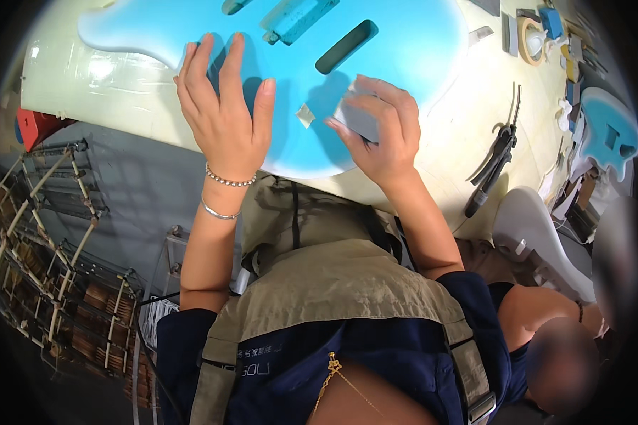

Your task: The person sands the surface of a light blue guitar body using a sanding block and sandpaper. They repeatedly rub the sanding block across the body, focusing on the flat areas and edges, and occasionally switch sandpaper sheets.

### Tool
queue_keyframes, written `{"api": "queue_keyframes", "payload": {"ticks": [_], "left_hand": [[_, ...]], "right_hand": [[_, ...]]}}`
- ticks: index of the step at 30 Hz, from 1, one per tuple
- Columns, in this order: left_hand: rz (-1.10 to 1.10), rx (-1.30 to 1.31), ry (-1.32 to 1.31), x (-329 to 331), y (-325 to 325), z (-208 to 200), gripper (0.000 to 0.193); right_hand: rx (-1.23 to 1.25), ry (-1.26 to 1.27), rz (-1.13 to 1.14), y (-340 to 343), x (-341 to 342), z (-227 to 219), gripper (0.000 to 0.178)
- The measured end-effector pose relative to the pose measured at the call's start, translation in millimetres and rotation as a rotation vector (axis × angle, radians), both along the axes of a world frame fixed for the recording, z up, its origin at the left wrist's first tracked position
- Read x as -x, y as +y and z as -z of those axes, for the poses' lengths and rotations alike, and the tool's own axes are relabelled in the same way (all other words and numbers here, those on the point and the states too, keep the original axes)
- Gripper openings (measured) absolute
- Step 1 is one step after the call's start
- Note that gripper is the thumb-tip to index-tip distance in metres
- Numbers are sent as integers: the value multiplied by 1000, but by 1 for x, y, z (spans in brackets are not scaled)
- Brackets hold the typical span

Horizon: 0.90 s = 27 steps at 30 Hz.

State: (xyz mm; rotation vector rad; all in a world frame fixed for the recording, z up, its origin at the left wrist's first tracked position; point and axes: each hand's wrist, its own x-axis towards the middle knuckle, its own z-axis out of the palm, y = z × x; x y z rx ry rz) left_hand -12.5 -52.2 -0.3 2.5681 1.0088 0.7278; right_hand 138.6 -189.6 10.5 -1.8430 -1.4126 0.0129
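Observation:
A light blue guitar body (290,145) with pale, faded edges lies on the table before me, with several cut-out cavities at its far side. Over its left part my left hand (223,106) is spread, fingers apart, holding nothing; whether the palm touches the surface I cannot tell. My right hand (386,131) grips a flat grey pad (358,119), which looks like a sanding pad, near the body's right side. Between the two hands sits a small whitish scrap (305,115) on the blue surface.
On the table (468,106) to the right lies a black air blow gun (495,166). Beyond it are a tape roll (532,41) and small tools. Another blue guitar body (609,134) and a white one (539,230) near a co-worker stand at right. A rack (53,234) occupies the left floor.

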Motion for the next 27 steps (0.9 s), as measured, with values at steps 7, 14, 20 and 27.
{"api": "queue_keyframes", "payload": {"ticks": [7, 14, 20, 27], "left_hand": [[-3, -40, -21, 1, 2, 2, 48], [-2, 13, -23, -3, -1, -5, 52], [-24, 9, 15, -3, 0, -8, 54], [-29, 16, 11, -2, 1, -9, 55]], "right_hand": [[64, -246, -44, 6, 0, 11, 44], [150, -302, -35, 16, 1, -2, 45], [258, -354, 63, 3, 5, -9, 43], [225, -384, 88, 5, 7, -3, 37]]}}
